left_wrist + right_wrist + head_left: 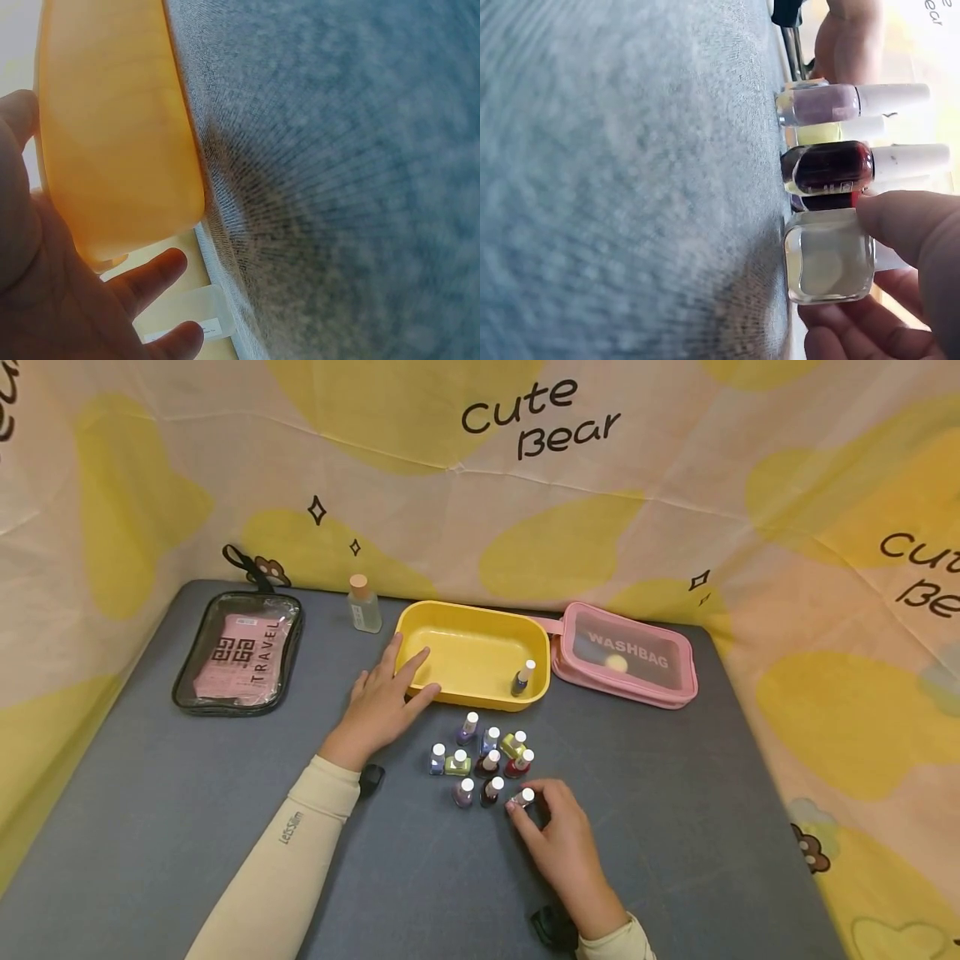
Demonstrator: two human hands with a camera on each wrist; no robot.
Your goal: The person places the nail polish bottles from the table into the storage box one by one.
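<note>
My left hand [378, 697] rests with spread fingers on the left end of a yellow plastic bin [472, 695]. In the left wrist view, its fingers [154, 277] lie fairly straight beside the bin's wall. My right hand [566, 839] pinches a clear nail polish bottle [829, 259] between thumb and fingers, close to the table surface. A dark nail polish bottle [829, 166] and a lilac one [825, 105] stand beside it. Several other polish bottles with white caps, including a red one [517, 767], cluster before the bin. Inside the bin, a dark blue polish bottle [520, 683] stands at the right.
A pink wash bag [637, 672] lies right of the bin. At its left stands a clear bottle with a wooden-coloured cap [365, 610]. Farther left lies a black-edged clear travel pouch [243, 656]. A patterned cloth [420, 510] hangs behind the grey table [675, 827].
</note>
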